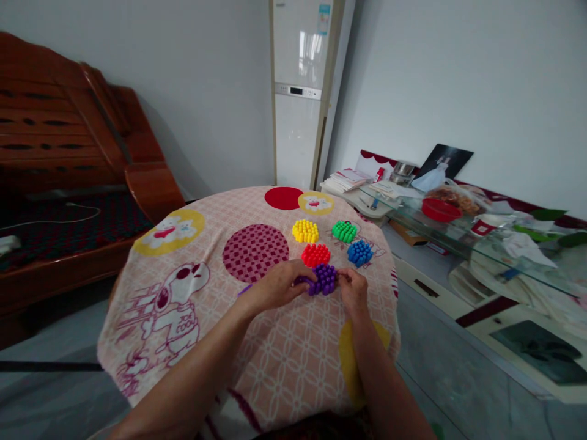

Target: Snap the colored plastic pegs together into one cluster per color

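Both my hands meet on a purple studded toy cluster (324,278) lying on the cloth-covered round table (192,342). My left hand (279,285) curls its fingers round the cluster's left side. My right hand (353,289) pinches its right edge. Just beyond lie a red cluster (315,255), a yellow cluster (305,231), a green cluster (344,231) and a blue cluster (360,252), each apart from the others.
A wooden sofa (68,159) stands at the left. A tall white air conditioner (300,91) stands in the corner. At the right, a glass-topped cabinet (458,238) carries papers, a red bowl (440,209), a photo and bags.
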`<control>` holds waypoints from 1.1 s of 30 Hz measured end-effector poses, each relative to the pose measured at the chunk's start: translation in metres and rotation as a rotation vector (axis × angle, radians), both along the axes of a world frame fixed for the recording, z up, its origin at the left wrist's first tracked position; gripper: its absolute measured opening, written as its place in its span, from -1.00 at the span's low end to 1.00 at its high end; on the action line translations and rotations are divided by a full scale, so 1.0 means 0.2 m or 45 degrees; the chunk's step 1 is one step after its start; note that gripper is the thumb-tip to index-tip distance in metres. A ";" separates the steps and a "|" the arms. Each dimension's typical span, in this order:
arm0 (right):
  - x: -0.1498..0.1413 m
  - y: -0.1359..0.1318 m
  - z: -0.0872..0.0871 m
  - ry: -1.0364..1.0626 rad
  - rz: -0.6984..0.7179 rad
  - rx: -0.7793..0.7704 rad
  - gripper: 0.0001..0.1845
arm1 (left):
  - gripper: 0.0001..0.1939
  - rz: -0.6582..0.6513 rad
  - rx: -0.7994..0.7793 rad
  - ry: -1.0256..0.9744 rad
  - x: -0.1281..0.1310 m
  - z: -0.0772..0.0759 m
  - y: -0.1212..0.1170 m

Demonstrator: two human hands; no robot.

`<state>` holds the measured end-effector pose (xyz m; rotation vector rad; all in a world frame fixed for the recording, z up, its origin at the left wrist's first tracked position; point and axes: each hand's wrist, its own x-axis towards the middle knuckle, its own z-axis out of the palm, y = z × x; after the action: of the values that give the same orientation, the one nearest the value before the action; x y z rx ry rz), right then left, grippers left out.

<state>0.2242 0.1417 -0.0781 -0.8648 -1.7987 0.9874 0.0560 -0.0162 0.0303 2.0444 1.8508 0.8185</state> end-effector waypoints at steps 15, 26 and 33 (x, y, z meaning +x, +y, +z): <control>0.01 -0.01 0.03 0.001 0.040 -0.019 -0.75 | -0.78 0.173 0.005 0.257 0.26 -0.21 0.11; 0.00 0.01 0.00 0.022 -0.003 -0.046 -0.74 | -0.77 0.543 -0.025 0.233 -0.11 -0.07 0.03; 0.00 0.01 0.00 0.025 -0.020 0.002 -0.75 | -0.78 0.512 -0.656 0.392 -0.47 -0.06 -0.19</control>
<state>0.2246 0.1436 -0.0776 -0.8641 -1.7737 0.9808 -0.0374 -0.0547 0.0177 1.5598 2.3742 0.0658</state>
